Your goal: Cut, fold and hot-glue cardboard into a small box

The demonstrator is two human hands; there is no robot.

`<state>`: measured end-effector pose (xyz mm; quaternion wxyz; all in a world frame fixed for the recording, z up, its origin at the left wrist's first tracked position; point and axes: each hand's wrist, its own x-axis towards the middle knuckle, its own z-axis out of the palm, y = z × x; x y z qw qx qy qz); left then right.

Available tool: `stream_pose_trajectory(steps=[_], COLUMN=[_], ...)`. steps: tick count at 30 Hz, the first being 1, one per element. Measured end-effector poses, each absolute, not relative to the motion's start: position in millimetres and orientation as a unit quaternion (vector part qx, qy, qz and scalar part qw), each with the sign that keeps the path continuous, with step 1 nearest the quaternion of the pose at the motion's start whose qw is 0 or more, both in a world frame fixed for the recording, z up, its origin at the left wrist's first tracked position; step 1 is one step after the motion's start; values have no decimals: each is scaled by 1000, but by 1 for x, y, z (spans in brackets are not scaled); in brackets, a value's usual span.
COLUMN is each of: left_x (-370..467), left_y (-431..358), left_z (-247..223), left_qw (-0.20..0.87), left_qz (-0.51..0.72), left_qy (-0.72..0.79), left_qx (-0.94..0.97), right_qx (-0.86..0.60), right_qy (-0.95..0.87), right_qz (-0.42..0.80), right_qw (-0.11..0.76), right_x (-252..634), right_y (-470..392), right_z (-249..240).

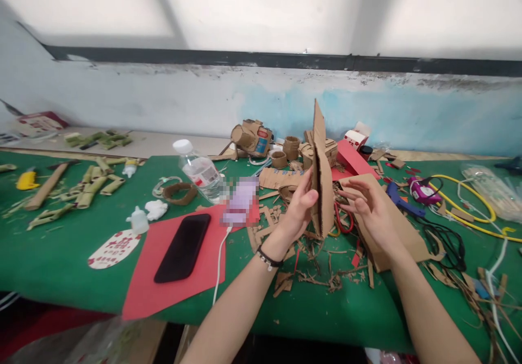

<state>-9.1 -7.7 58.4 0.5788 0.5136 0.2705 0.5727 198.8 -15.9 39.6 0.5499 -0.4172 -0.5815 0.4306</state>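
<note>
My left hand [299, 209] grips a folded piece of corrugated cardboard [325, 184] and holds it upright, edge toward me, above the table. To its right is my right hand [369, 211], fingers spread and apart from that piece, with nothing held. Beneath and beyond the right hand lies a larger flat sheet of cardboard [397, 239]. A red-handled tool, perhaps scissors [346, 222], shows partly between the hands. Cardboard scraps [322, 277] litter the green tabletop below them. Behind the held piece sit small cardboard rings [291, 147] and a cardboard camera-like model [252, 138].
Left of my hands are a black phone [183, 247] on red paper [141, 277], a water bottle [202, 173] and a hammer [48, 187]. A blue glue gun [403, 201], a purple device [424, 191] and yellow cable [477, 222] lie to the right. A wall rises behind.
</note>
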Motion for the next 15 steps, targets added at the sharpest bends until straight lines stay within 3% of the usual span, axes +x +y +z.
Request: stream_pose_trajectory(steps=[5,11,15], left_x=[-2,0,-1], left_y=[-10,-19,-19], left_z=[53,58,60], left_qw=[588,500,480], left_qz=[534,499,501], left_qy=[214,222,227], left_qx=[568,672,684], right_qx=[-317,-282,-284], right_qy=[-585,-614,-601], right_qz=[519,541,534], right_qw=[537,501,523], right_x=[189,188,189], right_y=[-29,-38,-35], right_z=[49,52,48])
